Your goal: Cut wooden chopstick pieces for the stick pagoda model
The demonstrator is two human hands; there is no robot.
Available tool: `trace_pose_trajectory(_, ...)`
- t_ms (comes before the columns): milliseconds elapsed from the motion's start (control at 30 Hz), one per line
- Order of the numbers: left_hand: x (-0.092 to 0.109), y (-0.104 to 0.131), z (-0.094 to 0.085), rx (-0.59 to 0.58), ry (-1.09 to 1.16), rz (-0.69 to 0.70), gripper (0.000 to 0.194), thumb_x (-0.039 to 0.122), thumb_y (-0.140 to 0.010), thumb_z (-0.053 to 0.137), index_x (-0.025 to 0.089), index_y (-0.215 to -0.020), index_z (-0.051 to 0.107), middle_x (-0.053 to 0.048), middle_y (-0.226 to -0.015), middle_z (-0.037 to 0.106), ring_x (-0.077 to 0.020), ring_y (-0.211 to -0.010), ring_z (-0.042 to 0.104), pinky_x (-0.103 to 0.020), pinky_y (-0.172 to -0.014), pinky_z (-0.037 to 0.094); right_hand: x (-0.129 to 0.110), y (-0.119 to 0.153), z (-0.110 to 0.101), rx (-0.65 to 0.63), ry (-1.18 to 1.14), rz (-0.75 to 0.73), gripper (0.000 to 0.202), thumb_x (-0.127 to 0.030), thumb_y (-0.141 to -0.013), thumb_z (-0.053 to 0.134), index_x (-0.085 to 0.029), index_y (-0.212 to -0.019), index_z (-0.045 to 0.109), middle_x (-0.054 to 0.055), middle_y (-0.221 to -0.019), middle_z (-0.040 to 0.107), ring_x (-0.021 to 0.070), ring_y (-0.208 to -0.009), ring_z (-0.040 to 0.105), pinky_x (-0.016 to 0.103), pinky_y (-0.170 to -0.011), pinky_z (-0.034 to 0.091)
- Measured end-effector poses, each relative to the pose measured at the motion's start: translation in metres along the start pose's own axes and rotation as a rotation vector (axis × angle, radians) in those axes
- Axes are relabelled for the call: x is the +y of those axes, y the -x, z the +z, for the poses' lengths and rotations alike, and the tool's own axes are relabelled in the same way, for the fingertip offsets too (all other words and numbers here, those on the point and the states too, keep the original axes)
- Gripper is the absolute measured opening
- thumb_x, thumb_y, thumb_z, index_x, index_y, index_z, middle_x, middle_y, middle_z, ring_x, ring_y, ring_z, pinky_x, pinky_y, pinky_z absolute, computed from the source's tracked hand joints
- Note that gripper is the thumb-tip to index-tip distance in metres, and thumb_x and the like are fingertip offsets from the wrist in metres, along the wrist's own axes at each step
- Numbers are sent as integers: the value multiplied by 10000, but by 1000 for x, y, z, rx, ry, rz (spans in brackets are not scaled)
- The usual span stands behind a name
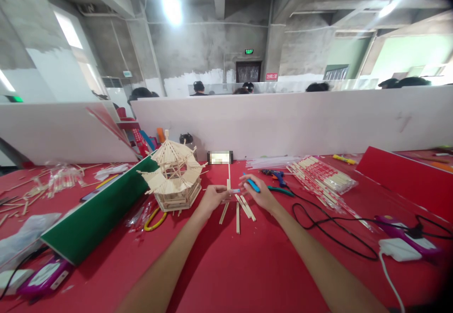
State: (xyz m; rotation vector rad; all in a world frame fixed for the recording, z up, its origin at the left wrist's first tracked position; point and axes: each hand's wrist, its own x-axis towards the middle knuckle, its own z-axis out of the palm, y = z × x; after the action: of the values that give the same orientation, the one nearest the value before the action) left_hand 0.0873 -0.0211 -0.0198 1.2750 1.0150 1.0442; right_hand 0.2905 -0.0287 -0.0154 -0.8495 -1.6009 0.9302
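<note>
My left hand [215, 197] is closed at the centre of the red table, its fingertips meeting a small pale, translucent piece [234, 191]. Just to the right, my right hand [260, 193] is wrapped round a blue pen-like tool [251, 183], and its fingertips are close to the same piece. Several short wooden sticks [238, 218] lie on the table below and between both hands. A pavilion model made of sticks [174, 176] stands left of my left hand. What exactly my left fingertips pinch is too small to tell for certain.
A green board [102, 209] leans at left, beside yellow-handled pliers [155, 221]. A blue glue gun [278, 176], its black cable and packaged sticks [322, 176] lie at right. Purple power strips [406, 237] and a red board [406, 178] are farther right. A white partition [283, 124] runs behind.
</note>
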Motion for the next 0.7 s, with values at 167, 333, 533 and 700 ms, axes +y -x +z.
trace_pose_trajectory(167,2,-3,-3,42,43,-4,397,423,-544,858,109,-748,724,-72,-730,720,-166,-664,662,-302,-720,550,5,-5,-3,115,-187,168,414,-551,-844,573,-194,-1029,674,42,-739,685,163,-659,641,277,-587,554)
trace_pose_trajectory(333,14,4,0,75,5,11,401,419,-541,863,101,-747,733,-75,-711,722,-162,-640,657,-276,-676,533,8,-6,-3,172,-215,185,356,-528,-770,671,-176,-809,710,41,-719,697,162,-639,637,262,-563,548)
trace_pose_trajectory(533,19,8,3,77,3,17,397,427,-556,855,105,-756,740,-79,-717,728,-175,-671,670,-261,-660,522,7,-7,-3,170,-222,172,311,-476,-720,724,-180,-798,674,32,-702,697,176,-637,649,267,-544,544)
trace_pose_trajectory(700,17,6,0,72,11,31,412,438,-558,851,101,-767,739,-85,-717,725,-172,-657,664,-254,-632,513,7,-7,-5,191,-215,177,312,-471,-732,718,-170,-786,657,25,-687,683,154,-619,641,241,-543,530)
